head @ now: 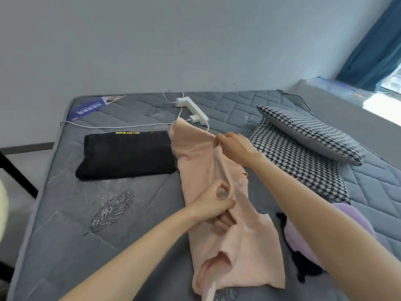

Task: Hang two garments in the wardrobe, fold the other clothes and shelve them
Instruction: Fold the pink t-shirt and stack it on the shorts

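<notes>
Head view: pink garment (219, 170) lies lengthwise on grey mattress (71, 213), just right of folded black garment (125, 154). Left hand (213, 202) pinches fold of pink cloth near its middle, fingers curled on fabric. Right hand (235, 146) grips same fold farther up, fingers clamped. Houndstooth pillows (303, 153) at right, white power strip (194, 109) behind, purple plush (303, 233) under right forearm.

pink garment (249, 246): pale, long, narrow, rumpled, laid lengthwise down the mattress (71, 213), a ridge of cloth lifted along its middle. black garment (128, 155): folded thick rectangle, yellow lettering at far edge, flat, abutting the pink's far left side.
</notes>
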Tool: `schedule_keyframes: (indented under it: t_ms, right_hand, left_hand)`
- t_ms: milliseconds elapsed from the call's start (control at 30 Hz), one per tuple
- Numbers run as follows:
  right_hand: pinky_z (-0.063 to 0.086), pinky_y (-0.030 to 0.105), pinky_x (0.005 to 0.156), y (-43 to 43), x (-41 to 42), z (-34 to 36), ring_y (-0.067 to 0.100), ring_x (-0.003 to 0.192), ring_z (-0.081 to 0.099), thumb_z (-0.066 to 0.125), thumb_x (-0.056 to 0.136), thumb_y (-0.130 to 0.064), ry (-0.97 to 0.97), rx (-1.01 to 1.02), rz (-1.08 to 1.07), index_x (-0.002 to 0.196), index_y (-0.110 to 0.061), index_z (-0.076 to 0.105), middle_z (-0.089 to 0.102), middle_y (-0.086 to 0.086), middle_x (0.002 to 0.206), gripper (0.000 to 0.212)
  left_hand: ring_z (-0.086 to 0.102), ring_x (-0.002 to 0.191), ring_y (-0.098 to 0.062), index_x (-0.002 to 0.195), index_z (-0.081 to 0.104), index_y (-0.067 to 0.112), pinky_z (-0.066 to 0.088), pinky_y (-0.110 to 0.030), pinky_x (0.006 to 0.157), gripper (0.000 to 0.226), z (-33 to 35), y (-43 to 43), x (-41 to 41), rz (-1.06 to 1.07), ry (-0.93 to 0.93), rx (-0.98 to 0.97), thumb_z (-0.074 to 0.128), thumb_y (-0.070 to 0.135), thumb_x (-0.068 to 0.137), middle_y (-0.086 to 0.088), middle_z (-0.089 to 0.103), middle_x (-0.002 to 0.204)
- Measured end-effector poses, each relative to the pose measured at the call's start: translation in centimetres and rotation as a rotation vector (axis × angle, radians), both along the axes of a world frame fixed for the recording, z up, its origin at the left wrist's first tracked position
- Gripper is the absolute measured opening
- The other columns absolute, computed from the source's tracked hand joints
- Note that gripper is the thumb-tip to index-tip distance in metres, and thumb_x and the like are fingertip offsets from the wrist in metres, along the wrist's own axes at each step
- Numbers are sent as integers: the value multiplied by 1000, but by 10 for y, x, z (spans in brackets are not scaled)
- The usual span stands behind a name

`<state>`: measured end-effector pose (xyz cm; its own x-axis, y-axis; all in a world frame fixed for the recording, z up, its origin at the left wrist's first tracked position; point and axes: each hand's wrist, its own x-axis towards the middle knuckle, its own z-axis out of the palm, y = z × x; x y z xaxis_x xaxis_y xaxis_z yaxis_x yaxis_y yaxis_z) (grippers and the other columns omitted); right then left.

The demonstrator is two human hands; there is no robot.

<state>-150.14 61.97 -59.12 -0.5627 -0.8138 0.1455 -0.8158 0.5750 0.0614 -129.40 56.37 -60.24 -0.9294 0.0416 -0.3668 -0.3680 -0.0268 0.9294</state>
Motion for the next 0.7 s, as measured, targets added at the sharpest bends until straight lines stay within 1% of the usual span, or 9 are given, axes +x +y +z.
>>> schedule_keyframes:
  t_ms: [100,133,267,367,433,500,600,667,700]
  right_hand:
    - [37,35,70,42,-19,-15,35,91,59,41,97,-15,-83,112,-123,129,-24,47,56,13,107,34]
    - [38,36,70,54,-24,-21,35,94,58,39,97,-13,-123,146,-165,132,-25,44,58,13,111,38]
    - [38,33,61,85,-36,-48,32,103,58,33,100,-19,-299,109,-328,139,-24,42,58,12,126,41]
    - [47,39,82,84,-33,-71,33,112,56,36,101,-27,-472,-52,-461,130,-12,51,60,12,122,36]
    - [44,37,78,73,-26,-84,35,107,57,37,100,-32,-592,-107,-520,109,-3,59,62,12,105,37]
    - [43,38,82,61,-19,-97,33,105,56,38,99,-34,-665,-103,-556,103,-4,60,59,15,107,38]
    - [41,38,96,48,-12,-115,26,109,49,44,94,-38,-738,-260,-668,85,-22,63,50,14,118,26]
    - [33,39,105,42,-10,-124,31,129,35,48,93,-38,-744,-376,-740,103,-19,70,42,15,136,31]
    - [31,40,107,39,-7,-126,33,131,31,49,93,-39,-735,-410,-773,106,-19,70,38,16,138,32]
  left_hand:
    - [67,68,-25,115,42,21,56,-31,58,24,-13,39,-18,-37,-28,100,49,11,94,-17,70,89]
    - [67,75,-25,120,43,24,56,-31,65,29,-20,47,-22,-64,-34,98,49,12,94,-14,70,96]
    - [70,76,-12,122,47,27,58,-24,73,33,-48,50,-25,-80,-46,-33,52,17,91,1,70,97]
    - [66,68,-10,117,55,19,56,-23,61,28,-62,32,-23,78,2,-160,49,12,91,1,68,95]
    - [61,74,-10,111,58,19,49,-21,61,22,-71,15,-19,189,63,-307,49,12,92,4,66,96]
    - [57,85,-8,107,58,24,45,-21,71,19,-80,-2,-13,258,105,-455,51,14,92,5,62,103]
    - [52,101,-12,119,57,24,45,-28,92,30,-92,-22,-3,282,104,-587,51,12,92,2,54,119]
    - [45,118,-18,127,54,25,39,-36,104,37,-98,-29,1,263,85,-635,51,13,93,2,46,130]
    - [42,123,-19,130,52,26,36,-35,107,39,-101,-31,3,261,83,-633,51,13,93,2,43,133]
